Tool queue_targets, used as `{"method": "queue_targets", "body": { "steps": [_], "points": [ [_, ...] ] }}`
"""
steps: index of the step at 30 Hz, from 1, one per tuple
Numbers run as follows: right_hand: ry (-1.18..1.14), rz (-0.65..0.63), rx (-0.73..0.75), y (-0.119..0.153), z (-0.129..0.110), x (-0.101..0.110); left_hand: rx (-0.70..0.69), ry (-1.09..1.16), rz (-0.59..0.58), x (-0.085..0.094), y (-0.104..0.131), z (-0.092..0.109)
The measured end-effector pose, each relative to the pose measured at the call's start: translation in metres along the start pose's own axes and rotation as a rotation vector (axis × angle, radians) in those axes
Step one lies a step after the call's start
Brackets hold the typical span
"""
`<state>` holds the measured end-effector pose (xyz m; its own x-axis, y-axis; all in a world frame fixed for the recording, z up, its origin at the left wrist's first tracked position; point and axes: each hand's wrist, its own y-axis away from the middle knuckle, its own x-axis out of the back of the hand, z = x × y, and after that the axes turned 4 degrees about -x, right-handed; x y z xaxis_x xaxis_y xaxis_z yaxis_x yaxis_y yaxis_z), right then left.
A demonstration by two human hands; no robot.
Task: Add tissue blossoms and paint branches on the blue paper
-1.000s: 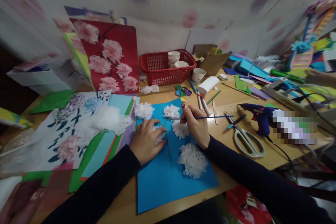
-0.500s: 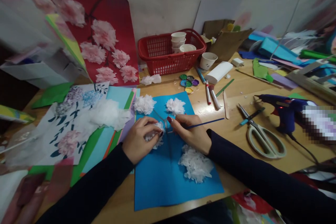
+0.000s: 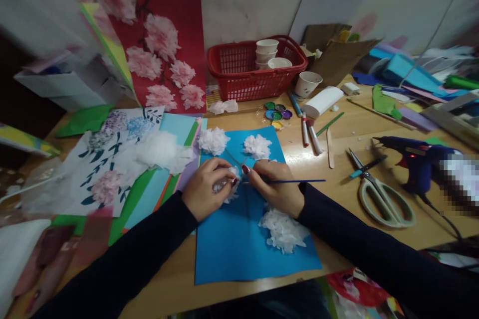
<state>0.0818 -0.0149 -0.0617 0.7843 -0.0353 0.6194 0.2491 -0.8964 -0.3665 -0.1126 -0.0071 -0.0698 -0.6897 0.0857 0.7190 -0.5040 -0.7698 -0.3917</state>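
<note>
A blue sheet [image 3: 224, 254] lies on the table with white paper flowers at its top left [image 3: 213, 140], top right [image 3: 257, 146] and lower right [image 3: 283, 229]. My right hand [image 3: 279, 184] grips a thin blue brush [image 3: 307, 181], its tip pointing left over dark painted lines in the middle of the sheet. Beside it, my left hand [image 3: 207, 187] has its fingers closed on another white paper flower [image 3: 232, 192], which they partly cover.
Behind stand a red basket [image 3: 254, 82] with paper cups and a red flower picture [image 3: 168, 35]. Paint pots [image 3: 277, 113] and markers [image 3: 306, 132] lie beyond the sheet. To the right are scissors [image 3: 385, 202] and a glue gun [image 3: 411, 159]; papers [image 3: 101, 159] spread left.
The whole view has shifted, so things appear slightly further right. The brush in my right hand lies a little flatter. My left hand keeps its place at the white flower.
</note>
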Motion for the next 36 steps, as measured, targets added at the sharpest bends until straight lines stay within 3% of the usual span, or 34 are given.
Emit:
{"method": "queue_targets", "body": {
  "steps": [8,14,23,36],
  "points": [
    [0.019,0.006,0.044,0.002,0.002,-0.001,0.013,-0.017,-0.017,0.000,0.001,0.000],
    [-0.064,-0.012,-0.011,0.004,-0.006,0.006,0.004,-0.020,-0.019,-0.001,0.002,-0.001],
    [0.017,-0.024,-0.011,0.002,-0.003,0.000,0.006,0.001,-0.032,-0.001,0.002,-0.001],
    [0.014,-0.025,-0.025,0.003,-0.005,0.002,-0.006,-0.012,0.018,0.000,0.003,0.000]
  ]
}}
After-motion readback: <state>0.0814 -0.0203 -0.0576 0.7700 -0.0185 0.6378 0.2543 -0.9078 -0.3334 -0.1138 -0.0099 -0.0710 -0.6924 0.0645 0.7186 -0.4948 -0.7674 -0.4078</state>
